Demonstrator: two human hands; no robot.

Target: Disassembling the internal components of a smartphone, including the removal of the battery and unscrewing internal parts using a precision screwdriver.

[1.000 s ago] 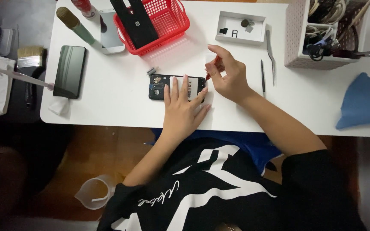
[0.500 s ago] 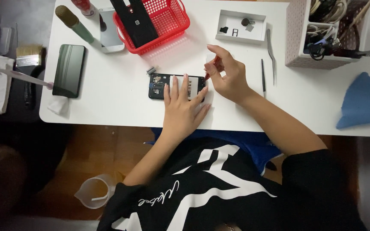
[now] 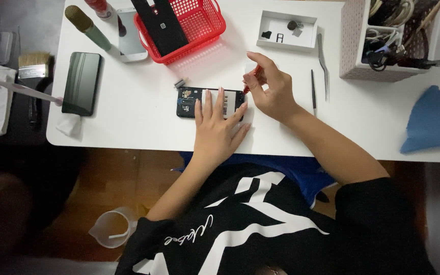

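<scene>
1. The opened smartphone (image 3: 207,100) lies flat near the front edge of the white worktop (image 3: 143,122), its back cover off and the dark internals showing.
2. The left hand (image 3: 219,125) rests palm-down on the phone with its fingers (image 3: 218,100) spread flat and straight; it grips nothing, only pins the phone in place.
3. The right hand (image 3: 271,87) has its fingers pinched closed around a small red-handled screwdriver (image 3: 251,80), whose tip angles down to the phone's right end.
4. Judging by that, the step in hand looks like working a screw at that end of the phone; whether the tip is seated in a screw is too small to tell.
5. The next move would call for a steady, upright tool and firm downward pressure, so the tip does not slip onto the board.
6. Just right of the right hand lie a thin black probe (image 3: 312,91) and metal tweezers (image 3: 323,63); a white parts tray (image 3: 287,29) sits behind them, and a red basket (image 3: 204,25) to its left.
</scene>
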